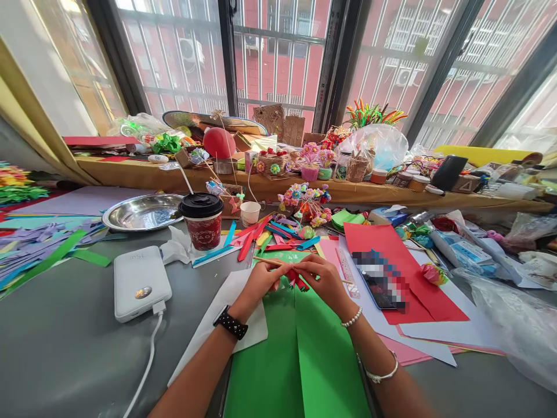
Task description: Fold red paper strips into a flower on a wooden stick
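Observation:
My left hand (264, 280) and my right hand (322, 280) meet above green paper (278, 354), fingertips pinched close together. Between them runs a thin wooden stick (270, 262), lying roughly crosswise, its ends sticking out past both hands. A red paper strip with cut, pointed ends (298, 282) hangs below the fingers at the stick; the fingers partly hide how it is attached. The green sheets lie lengthwise under my wrists. A white sheet (217, 325) lies beneath my left forearm.
At left are a white power bank (141, 284) with a cable, a lidded cup (201, 223), a metal plate (139, 213) and paper strips (47, 249). A phone (378, 281) rests on red paper (435, 296) at right. Behind stand a paper cup (250, 213) and craft flowers (307, 200).

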The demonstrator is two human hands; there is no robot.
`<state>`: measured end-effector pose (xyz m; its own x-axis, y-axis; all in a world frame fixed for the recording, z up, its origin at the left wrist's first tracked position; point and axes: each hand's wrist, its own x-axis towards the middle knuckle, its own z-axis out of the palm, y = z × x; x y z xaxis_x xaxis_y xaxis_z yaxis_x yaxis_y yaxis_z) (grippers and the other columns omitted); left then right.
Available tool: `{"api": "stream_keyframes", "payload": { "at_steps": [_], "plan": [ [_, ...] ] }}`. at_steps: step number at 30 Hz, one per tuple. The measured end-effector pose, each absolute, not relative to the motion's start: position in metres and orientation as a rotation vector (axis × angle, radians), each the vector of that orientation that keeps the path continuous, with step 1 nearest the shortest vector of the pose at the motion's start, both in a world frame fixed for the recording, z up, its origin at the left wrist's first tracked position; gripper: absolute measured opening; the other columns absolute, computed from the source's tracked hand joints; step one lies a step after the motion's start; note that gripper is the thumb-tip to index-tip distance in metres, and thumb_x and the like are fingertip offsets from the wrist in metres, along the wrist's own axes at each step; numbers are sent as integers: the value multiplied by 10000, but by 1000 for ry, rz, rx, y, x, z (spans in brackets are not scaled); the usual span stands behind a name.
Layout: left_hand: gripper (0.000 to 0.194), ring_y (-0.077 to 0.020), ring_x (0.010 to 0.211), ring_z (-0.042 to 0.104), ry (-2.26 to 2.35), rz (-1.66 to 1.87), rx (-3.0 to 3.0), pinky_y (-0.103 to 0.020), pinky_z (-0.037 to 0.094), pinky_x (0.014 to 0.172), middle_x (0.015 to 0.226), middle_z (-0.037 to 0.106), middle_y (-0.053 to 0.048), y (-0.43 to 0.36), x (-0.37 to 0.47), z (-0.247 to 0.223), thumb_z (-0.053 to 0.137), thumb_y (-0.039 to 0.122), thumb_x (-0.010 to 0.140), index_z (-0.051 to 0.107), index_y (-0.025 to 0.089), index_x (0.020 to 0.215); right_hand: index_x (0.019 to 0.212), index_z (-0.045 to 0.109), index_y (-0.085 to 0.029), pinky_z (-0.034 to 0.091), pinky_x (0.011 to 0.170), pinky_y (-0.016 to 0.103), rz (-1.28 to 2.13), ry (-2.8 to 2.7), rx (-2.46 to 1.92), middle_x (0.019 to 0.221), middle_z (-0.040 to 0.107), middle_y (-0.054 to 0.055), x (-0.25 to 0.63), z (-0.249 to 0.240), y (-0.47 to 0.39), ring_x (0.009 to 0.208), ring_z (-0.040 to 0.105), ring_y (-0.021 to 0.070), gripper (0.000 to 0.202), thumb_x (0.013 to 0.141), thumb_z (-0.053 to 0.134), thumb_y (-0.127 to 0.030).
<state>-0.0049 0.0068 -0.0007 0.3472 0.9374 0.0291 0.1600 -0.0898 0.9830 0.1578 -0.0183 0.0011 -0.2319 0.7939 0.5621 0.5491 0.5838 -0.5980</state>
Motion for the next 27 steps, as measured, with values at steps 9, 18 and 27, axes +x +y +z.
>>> {"api": "stream_keyframes", "payload": {
  "at_steps": [9, 18, 27],
  "plan": [
    [264, -22, 370, 384, 943, 869, 1601, -160, 265, 343, 689, 561, 0, 4, -4, 5, 548, 381, 683, 607, 124, 696, 593, 581, -168, 390, 500, 234, 635, -1628, -1282, 583, 550, 10, 152, -2, -16, 545, 497, 126, 275, 734, 542, -401],
    [251, -43, 397, 443, 927, 825, 1648, -170, 322, 370, 694, 573, -13, 1, -2, 8, 532, 363, 703, 605, 123, 699, 607, 572, -148, 399, 513, 223, 869, -1613, -1296, 573, 574, 10, 158, 0, -14, 541, 504, 115, 309, 691, 560, -445],
    [237, -69, 462, 483, 882, 805, 1667, -175, 352, 412, 645, 543, -2, -2, -1, 9, 539, 352, 705, 590, 120, 699, 521, 509, -152, 308, 410, 192, 1090, -1537, -1329, 476, 479, -31, 161, 1, -12, 442, 421, 77, 353, 660, 557, -473]
  ]
}}
